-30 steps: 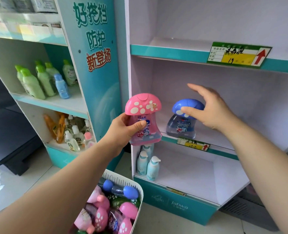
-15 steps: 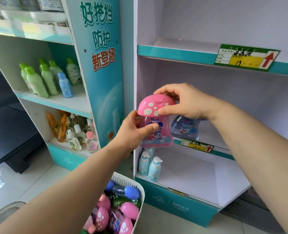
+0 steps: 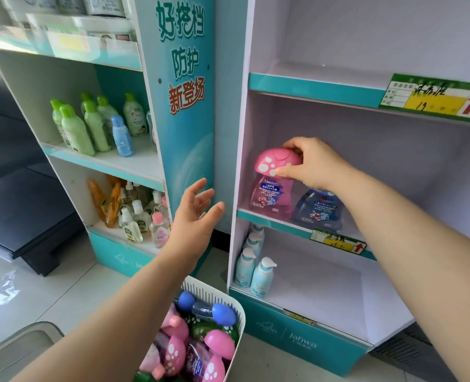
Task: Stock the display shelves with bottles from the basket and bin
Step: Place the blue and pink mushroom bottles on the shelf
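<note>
The right hand grips the spotted mushroom-shaped cap of a pink bottle, which stands upright at the left front of the middle shelf, touching a blue bottle just to its right. The left hand hangs empty with fingers spread, above the white basket holding more pink and blue mushroom-capped bottles.

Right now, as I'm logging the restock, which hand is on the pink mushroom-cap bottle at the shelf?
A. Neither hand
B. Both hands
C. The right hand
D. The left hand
C: the right hand grips the cap of the pink mushroom-cap bottle on the middle shelf, while the left hand hangs open and empty.
</note>
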`<state>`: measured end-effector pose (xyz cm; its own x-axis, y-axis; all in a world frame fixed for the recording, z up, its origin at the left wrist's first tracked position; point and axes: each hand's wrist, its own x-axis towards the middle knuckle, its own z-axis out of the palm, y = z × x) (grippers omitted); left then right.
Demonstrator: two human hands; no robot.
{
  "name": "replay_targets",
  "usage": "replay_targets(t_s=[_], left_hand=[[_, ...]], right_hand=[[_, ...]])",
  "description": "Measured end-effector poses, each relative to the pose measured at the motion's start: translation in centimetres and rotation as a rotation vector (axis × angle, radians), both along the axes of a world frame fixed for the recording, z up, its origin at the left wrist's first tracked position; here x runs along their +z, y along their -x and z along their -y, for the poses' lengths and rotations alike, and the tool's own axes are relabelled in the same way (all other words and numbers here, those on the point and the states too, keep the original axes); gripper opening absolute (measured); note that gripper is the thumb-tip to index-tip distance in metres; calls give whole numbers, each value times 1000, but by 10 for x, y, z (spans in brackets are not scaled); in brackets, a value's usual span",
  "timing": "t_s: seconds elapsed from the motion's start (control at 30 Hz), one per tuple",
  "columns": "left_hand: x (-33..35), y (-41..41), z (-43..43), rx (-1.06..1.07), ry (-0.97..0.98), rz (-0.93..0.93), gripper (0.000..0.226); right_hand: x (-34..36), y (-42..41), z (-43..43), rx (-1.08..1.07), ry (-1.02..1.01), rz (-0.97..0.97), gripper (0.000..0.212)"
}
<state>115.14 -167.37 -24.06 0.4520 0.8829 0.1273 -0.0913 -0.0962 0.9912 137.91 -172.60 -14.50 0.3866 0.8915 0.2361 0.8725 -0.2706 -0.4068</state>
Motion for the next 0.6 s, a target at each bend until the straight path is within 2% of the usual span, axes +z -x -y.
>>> replay_targets(t_s=[0.1, 0.23, 0.3, 0.37, 0.47, 0.6], left_hand=[[-6, 0, 4, -9, -4, -37, 46], [-7, -7, 13, -45, -45, -67, 46], [-5, -13, 20, -76, -76, -72, 46], [-2, -20, 27, -107, -112, -81, 48], [1, -33, 39, -143, -186, -116, 50], [5, -54, 52, -105, -288, -184, 50]], right_hand=[[1, 1, 1, -6, 83, 65, 61], [15, -13, 23, -57, 82, 86, 82], [20, -27, 42, -115, 127, 99, 84], [16, -35, 56, -123, 228, 43, 72], [9, -42, 72, -88, 211, -9, 46], [18, -60, 100, -119, 183, -15, 43]])
